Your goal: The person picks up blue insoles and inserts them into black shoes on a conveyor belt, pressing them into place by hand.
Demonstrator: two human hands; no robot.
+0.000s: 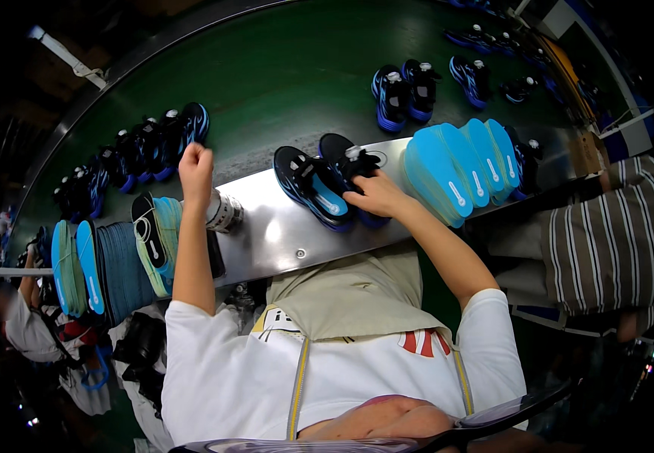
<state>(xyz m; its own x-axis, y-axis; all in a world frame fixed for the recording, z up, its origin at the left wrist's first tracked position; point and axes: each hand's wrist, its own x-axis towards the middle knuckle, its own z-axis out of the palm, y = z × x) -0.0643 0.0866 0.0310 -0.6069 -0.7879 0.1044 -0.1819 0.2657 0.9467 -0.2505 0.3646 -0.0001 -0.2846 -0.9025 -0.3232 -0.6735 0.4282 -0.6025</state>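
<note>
Reaching over a dark, blue-soled shoe (337, 151), the person's right hand (377, 195) lay at its opening with fingers bent; whether they pinched the material could not be told. The left hand (196, 167) was raised and curled closed near a row of similar shoes (146, 143); whether anything was inside it could not be seen. The shoe under the right hand stood beside its mate (291, 172) on the shiny metal desk (263, 241), in front of the person, and a bright blue insole (329, 198) showed in the mate's opening. By the left forearm stood a small round container (225, 214), with a banded insole bundle (162, 230) and further insole stacks (124, 260) to the left. Fanned blue insoles (434, 170) lay right of the pair. Beyond the desk, more shoes (392, 98) stood on a green surface (289, 72). At the far right was another person in striped clothing (606, 241).
</note>
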